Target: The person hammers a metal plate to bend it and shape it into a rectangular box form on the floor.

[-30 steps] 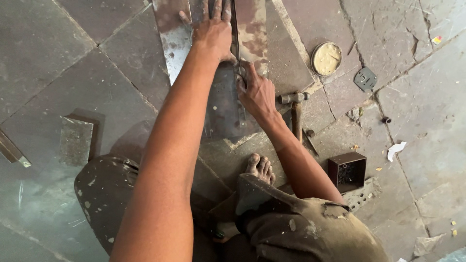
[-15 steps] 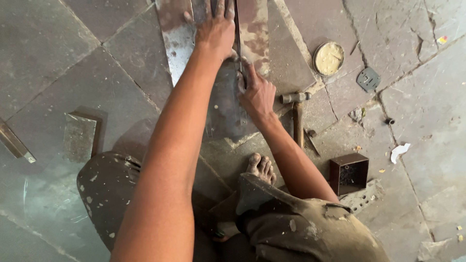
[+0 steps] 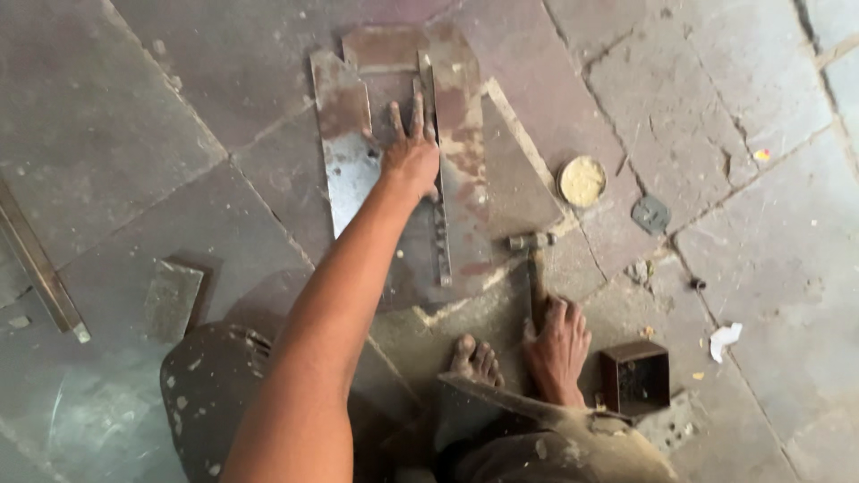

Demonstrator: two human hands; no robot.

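My left hand lies flat with fingers spread on a rusty metal sheet on the stone floor. It rests just left of a long steel ruler that lies along the sheet. A shinier sheet piece lies to the hand's left. My right hand is down by my bare foot, with its fingers curled over the handle end of a hammer. The hammer lies on the floor with its head pointing away from me.
A round tin of yellowish paste and a small grey metal disc lie right of the sheet. A small open dark box stands by my right hand. A metal block and a long bar lie at left.
My right hand has left the ruler and sheet and come back toward me onto the hammer handle. My left hand still presses on the sheet. The view has tilted further out.
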